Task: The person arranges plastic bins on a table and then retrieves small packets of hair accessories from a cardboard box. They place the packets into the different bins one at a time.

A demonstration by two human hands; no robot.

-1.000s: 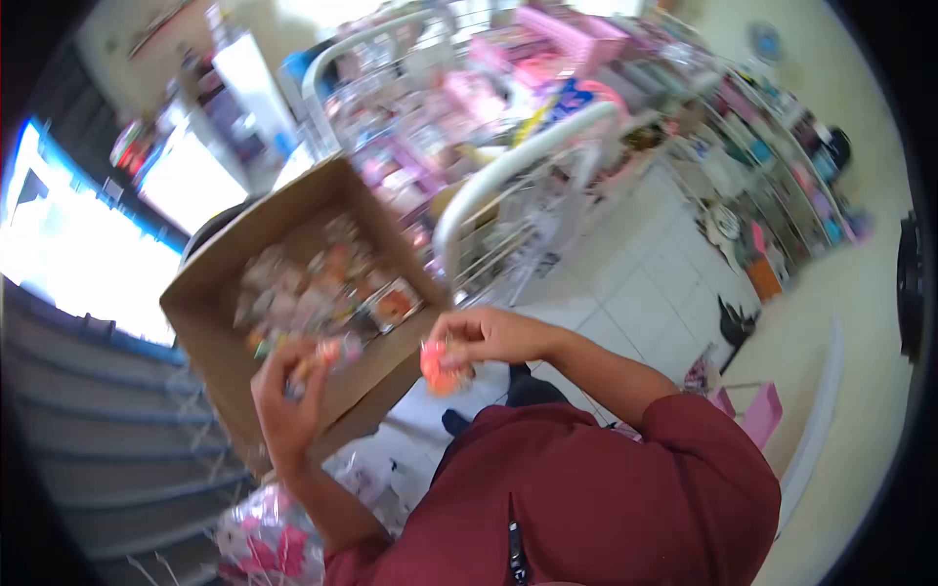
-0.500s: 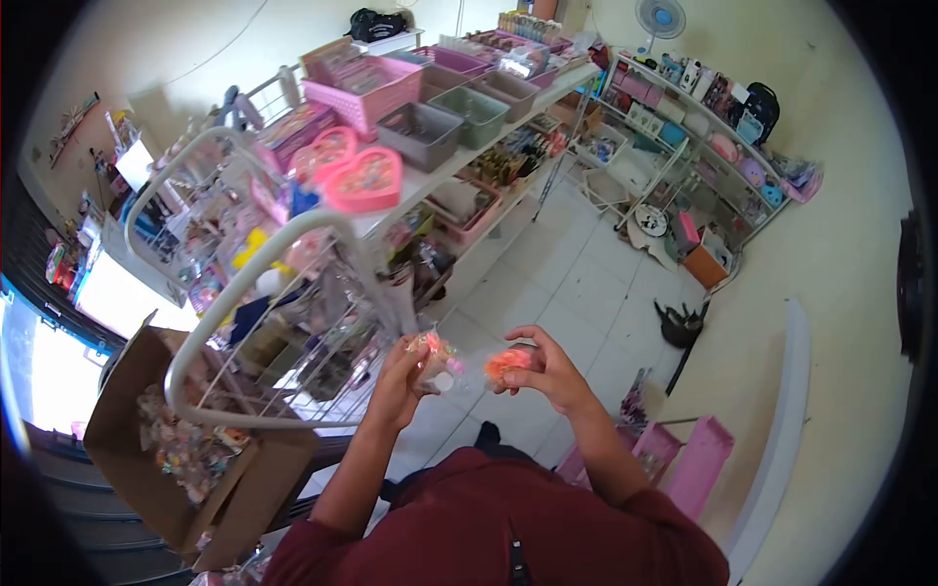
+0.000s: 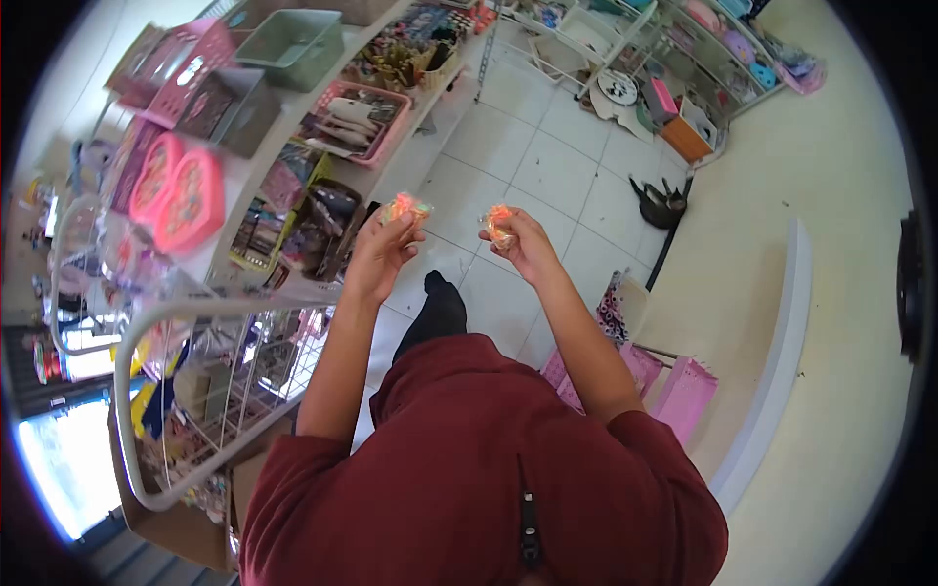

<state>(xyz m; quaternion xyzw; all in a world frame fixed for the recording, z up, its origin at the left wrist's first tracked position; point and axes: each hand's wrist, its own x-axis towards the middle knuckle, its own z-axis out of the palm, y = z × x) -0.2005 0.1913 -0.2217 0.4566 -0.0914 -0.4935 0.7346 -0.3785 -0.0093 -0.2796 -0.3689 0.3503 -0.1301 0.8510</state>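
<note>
Pinched in my left hand (image 3: 384,252) is a small clear packet (image 3: 404,207) with orange and pale contents. My right hand (image 3: 526,244) grips a second clear packet (image 3: 498,223) with orange contents, its fingers curled round the edge. The two packets are apart, held up over the white tiled floor (image 3: 489,181). What exactly is inside each packet is too small to tell.
A white wire cart (image 3: 147,342) and shelving with a pink heart-shaped box (image 3: 192,203) and a green basket (image 3: 290,49) stand at left. A black cat (image 3: 660,203) lies by the right wall. Pink bins (image 3: 684,396) stand at lower right.
The view has tilted down and moved forward along the shelves. Both hands still hold their packets, which appear higher in the view and slightly farther apart. A leg now shows below them.
</note>
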